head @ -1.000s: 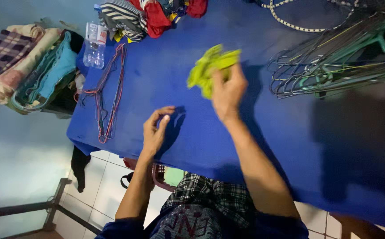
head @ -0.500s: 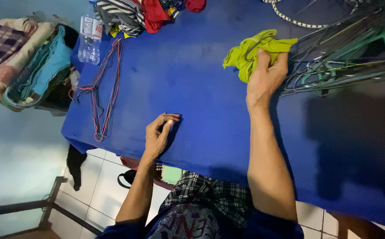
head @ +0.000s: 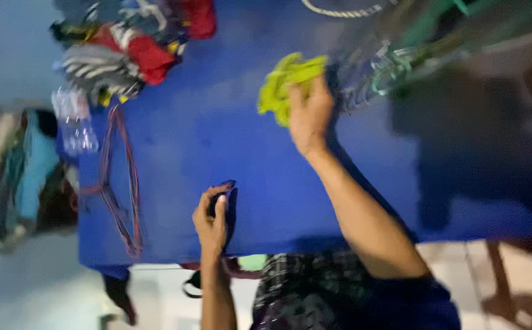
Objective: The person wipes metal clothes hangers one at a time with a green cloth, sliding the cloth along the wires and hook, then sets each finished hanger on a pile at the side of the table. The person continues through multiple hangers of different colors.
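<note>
Head view, looking down at your two bare arms over a table covered in a blue cloth (head: pixel 217 134). Your right hand (head: pixel 309 113) is stretched far forward, the forearm running straight from the lower right up across the cloth, elbow almost fully extended. Its fingers are curled down onto a crumpled lime-green garment (head: pixel 281 82), pinning and gripping its near edge; the garment lies bunched on the blue cloth just beyond the knuckles, close beside a tangled pile of wire hangers (head: pixel 388 70) to its right.

Your left hand (head: pixel 212 217) stays close to your body at the near edge of the table, wrist bent back, forearm rising almost vertically from below. Its fingers are loosely curled, the tips resting on a small raised fold of the blue cloth; the blur keeps you from telling whether they pinch the fold or only touch it.

To the left, well apart from both hands, two reddish hangers (head: pixel 119 177) lie flat on the cloth, with a clear plastic bottle (head: pixel 73 119) near the table's left edge. A heap of striped and red clothes (head: pixel 128 58) sits at the far left corner.
</note>
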